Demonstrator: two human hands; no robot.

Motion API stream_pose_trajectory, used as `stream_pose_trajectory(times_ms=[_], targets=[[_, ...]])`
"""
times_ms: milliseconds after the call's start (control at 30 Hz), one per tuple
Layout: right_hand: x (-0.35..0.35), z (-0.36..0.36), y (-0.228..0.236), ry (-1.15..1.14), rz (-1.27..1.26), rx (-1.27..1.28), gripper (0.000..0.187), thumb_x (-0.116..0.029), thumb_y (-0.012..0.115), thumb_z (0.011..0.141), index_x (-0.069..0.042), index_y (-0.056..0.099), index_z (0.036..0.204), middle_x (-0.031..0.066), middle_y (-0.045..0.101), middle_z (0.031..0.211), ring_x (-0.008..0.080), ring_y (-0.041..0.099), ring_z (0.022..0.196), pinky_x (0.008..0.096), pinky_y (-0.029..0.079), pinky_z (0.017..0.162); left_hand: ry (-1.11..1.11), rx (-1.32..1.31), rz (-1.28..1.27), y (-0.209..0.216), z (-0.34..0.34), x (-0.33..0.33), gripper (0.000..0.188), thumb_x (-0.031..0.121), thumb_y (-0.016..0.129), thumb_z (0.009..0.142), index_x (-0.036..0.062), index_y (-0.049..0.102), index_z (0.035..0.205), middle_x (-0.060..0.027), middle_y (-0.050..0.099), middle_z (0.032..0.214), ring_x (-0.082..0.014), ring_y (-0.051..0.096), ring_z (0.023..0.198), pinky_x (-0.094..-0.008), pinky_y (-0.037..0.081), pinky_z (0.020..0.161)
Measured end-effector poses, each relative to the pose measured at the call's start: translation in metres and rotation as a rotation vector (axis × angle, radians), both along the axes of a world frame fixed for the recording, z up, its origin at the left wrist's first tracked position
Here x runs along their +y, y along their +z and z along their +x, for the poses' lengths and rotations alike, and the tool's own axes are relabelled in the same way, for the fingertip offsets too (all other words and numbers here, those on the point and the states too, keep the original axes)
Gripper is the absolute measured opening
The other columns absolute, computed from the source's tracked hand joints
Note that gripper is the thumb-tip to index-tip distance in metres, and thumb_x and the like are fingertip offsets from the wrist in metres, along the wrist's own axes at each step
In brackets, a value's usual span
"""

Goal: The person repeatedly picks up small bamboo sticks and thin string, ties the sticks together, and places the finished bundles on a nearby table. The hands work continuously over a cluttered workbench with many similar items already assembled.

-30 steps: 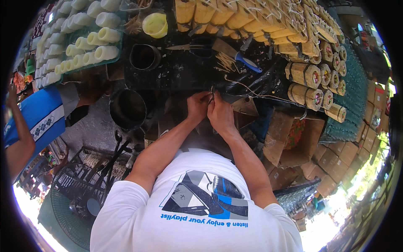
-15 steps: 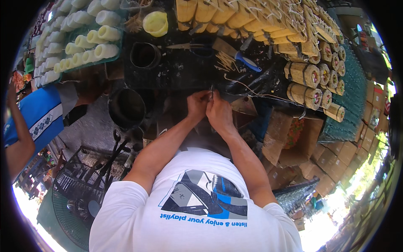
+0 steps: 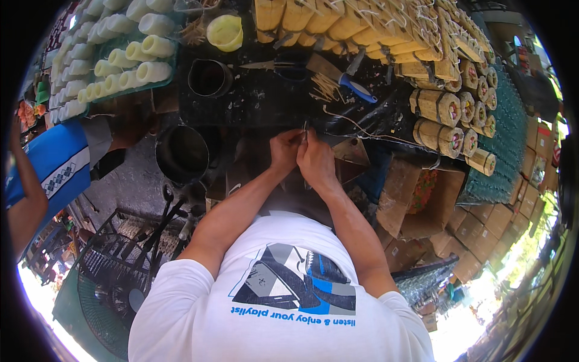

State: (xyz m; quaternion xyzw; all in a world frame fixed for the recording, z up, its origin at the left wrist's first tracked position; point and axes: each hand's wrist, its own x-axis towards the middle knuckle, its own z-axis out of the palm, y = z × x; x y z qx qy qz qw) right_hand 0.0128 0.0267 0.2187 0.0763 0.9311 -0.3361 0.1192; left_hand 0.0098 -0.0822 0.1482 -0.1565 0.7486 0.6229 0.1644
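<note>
Close together at the front edge of a black worktable (image 3: 241,111), my left hand (image 3: 284,151) and my right hand (image 3: 316,158) meet at their fingertips. Both are closed in a pinch. Something small and greyish shows between the fingers, too little of it to name. Beyond them on the table lie a pair of dark-handled scissors (image 3: 289,67) and a blade with a blue handle (image 3: 358,89). Thin wooden sticks (image 3: 326,88) are scattered beside the blade. A pale cord (image 3: 356,124) runs over the table to the right of my hands.
A dark pot (image 3: 208,79) and a yellow cup (image 3: 224,34) stand at the far left. Bound wooden cylinders (image 3: 435,107) are stacked at right. White cup-shaped pieces (image 3: 151,72) fill a tray. A bucket (image 3: 182,155), fan (image 3: 108,289), open carton (image 3: 422,199) and a person's blue clothing (image 3: 54,157) are near.
My hands stay pinched at nearly the same spot. The whole view has shifted very slightly; nothing on the table has visibly moved.
</note>
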Motion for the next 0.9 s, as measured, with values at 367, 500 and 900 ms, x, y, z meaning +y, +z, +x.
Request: stream_pose_trajectory(times_ms=[367,500,900], targets=[[0.005,-0.011,0.007,-0.006,-0.059,-0.088,0.020,-0.011,0.054,0.097,0.005,0.060,0.107,0.0346,0.064,0.078,0.0554,0.064,0.080,0.0629,0.049,0.071,-0.082,0.144,-0.141,-0.003,-0.003,-0.001,0.022,0.011,0.079,0.087,-0.0009,0.079,0.106,-0.0194,0.078,0.092,-0.0212,0.076,0.085,-0.0324,0.057,0.076],[0.004,-0.017,0.014,-0.020,-0.047,-0.153,0.015,-0.009,0.054,0.095,0.005,0.060,0.099,0.0349,0.065,0.080,0.0563,0.064,0.086,0.0621,0.049,0.074,-0.044,0.221,-0.153,-0.020,0.002,-0.001,0.018,0.010,0.079,0.088,0.0003,0.080,0.104,-0.0181,0.078,0.088,-0.0206,0.075,0.080,-0.0336,0.057,0.071],[0.008,-0.015,0.012,0.011,-0.064,-0.153,0.017,-0.010,0.055,0.096,0.006,0.062,0.098,0.0337,0.066,0.082,0.0549,0.065,0.085,0.0602,0.050,0.074,-0.030,0.299,-0.093,-0.040,0.002,0.000,0.013,0.006,0.078,0.090,0.0006,0.080,0.101,-0.0158,0.077,0.085,-0.0161,0.073,0.074,-0.0290,0.056,0.068]])
